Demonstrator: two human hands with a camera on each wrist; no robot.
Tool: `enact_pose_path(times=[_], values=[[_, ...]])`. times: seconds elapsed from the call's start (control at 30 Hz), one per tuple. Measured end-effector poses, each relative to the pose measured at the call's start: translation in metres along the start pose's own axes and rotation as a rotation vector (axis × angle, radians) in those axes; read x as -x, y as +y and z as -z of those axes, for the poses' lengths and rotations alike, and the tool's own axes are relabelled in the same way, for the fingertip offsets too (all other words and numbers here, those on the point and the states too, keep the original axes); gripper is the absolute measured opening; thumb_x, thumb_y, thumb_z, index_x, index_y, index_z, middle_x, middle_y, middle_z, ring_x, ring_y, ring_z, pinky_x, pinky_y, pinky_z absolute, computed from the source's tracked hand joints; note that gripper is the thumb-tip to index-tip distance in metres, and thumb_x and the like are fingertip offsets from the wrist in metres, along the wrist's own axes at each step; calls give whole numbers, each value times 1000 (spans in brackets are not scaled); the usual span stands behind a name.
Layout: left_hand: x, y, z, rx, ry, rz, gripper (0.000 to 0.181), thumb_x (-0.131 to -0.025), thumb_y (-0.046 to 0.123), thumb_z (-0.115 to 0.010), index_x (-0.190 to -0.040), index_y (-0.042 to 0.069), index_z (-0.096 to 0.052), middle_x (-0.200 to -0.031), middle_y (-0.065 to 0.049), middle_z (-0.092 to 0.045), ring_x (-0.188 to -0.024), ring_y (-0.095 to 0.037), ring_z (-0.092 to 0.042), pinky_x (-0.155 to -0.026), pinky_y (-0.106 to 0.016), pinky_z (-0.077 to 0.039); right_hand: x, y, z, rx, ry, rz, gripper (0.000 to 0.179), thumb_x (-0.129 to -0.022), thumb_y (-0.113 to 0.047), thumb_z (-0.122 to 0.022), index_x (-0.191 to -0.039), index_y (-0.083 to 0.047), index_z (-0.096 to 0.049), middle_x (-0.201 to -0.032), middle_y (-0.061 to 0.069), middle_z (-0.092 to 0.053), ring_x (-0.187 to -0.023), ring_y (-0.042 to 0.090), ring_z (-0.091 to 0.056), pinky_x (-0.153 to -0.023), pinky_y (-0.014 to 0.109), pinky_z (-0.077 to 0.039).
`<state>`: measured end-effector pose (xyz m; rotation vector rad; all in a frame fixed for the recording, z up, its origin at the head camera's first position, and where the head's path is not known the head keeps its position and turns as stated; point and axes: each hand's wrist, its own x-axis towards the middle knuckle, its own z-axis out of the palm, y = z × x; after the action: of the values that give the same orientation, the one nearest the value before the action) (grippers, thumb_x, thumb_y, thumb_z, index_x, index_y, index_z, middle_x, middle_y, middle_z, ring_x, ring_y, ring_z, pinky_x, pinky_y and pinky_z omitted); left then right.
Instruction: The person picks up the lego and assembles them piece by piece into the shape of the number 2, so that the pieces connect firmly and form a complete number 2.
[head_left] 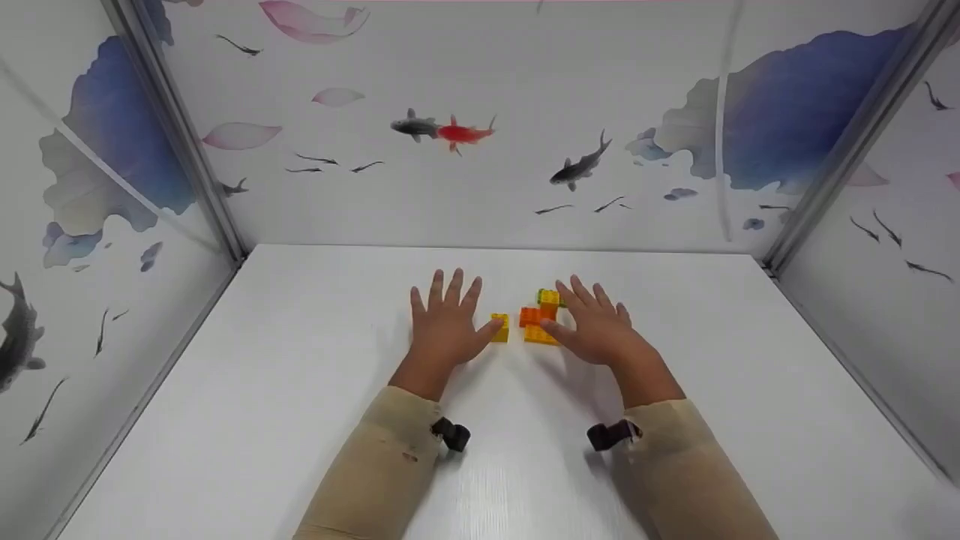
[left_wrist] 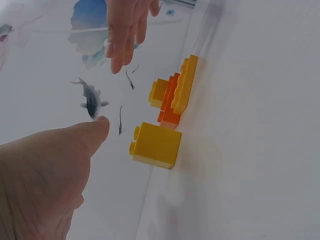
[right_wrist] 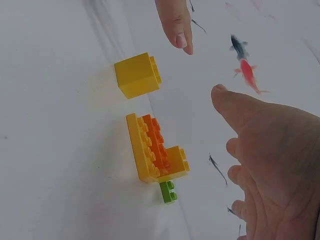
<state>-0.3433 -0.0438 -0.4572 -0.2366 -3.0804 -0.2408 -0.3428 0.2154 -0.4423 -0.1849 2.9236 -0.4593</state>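
My left hand (head_left: pixel 448 326) is spread above the table, fingers straight and apart, its thumb overlapping a yellow building block (head_left: pixel 501 330) in the head view. In the left wrist view that yellow block (left_wrist: pixel 157 145) stands just past the thumb, studs showing. My right hand (head_left: pixel 596 330) is also spread, palm down, holding nothing. By its thumb and index finger lies a cluster of joined blocks: a yellow-orange plate (right_wrist: pixel 137 147), an orange block (right_wrist: pixel 156 142) and a smaller yellow block (right_wrist: pixel 175 162). A green block (right_wrist: pixel 168 192) shows at the end of the cluster.
The blocks lie on a white table (head_left: pixel 337 435). A back wall (head_left: pixel 510 202) printed with fish and petals rises behind, with side walls joined by metal posts (head_left: pixel 191 135). Each sleeved wrist wears a small black camera mount (head_left: pixel 452 435).
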Motion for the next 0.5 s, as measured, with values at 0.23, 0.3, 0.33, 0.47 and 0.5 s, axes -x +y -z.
enact_pose_path(times=[0.23, 0.3, 0.33, 0.47, 0.5], values=[[-5, 4, -11, 110, -44, -27, 94, -99, 75, -55, -173, 32, -17, -183, -3, -14, -170, -33, -8, -135, -65, -11, -5, 6, -6, -61, -6, 5, 92, -102, -65, -60, -173, -33, -11, -184, 5, -2, -169, 41, -5, -128, 74, -15], [-7, 4, -14, 157, -57, -46, 94, -99, 73, -57, -173, 30, -19, -182, -3, -17, -170, -33, -12, -135, -63, -16, -7, 6, -8, -95, -12, 4, 93, -101, -64, -62, -173, -32, -13, -183, 7, -7, -168, 41, -10, -128, 73, -18], [-8, 4, -15, 182, -66, -53, 93, -99, 72, -58, -173, 29, -20, -181, -3, -19, -169, -33, -14, -135, -62, -18, -8, 6, -9, -118, -14, 4, 93, -101, -63, -64, -173, -32, -15, -183, 8, -10, -168, 42, -13, -128, 73, -20], [-10, 3, -21, 322, -117, -77, 89, -101, 64, -63, -172, 29, -23, -180, -2, -25, -168, -30, -20, -135, -57, -23, -12, 7, -11, -208, -20, 10, 91, -99, -60, -69, -172, -32, -23, -180, 11, -21, -165, 42, -24, -127, 72, -24], [-11, 2, -22, 355, -132, -76, 88, -101, 63, -64, -172, 29, -23, -179, -1, -26, -168, -28, -22, -135, -55, -23, -13, 8, -12, -227, -21, 15, 90, -99, -59, -70, -171, -32, -25, -179, 12, -23, -164, 42, -27, -127, 72, -26]])
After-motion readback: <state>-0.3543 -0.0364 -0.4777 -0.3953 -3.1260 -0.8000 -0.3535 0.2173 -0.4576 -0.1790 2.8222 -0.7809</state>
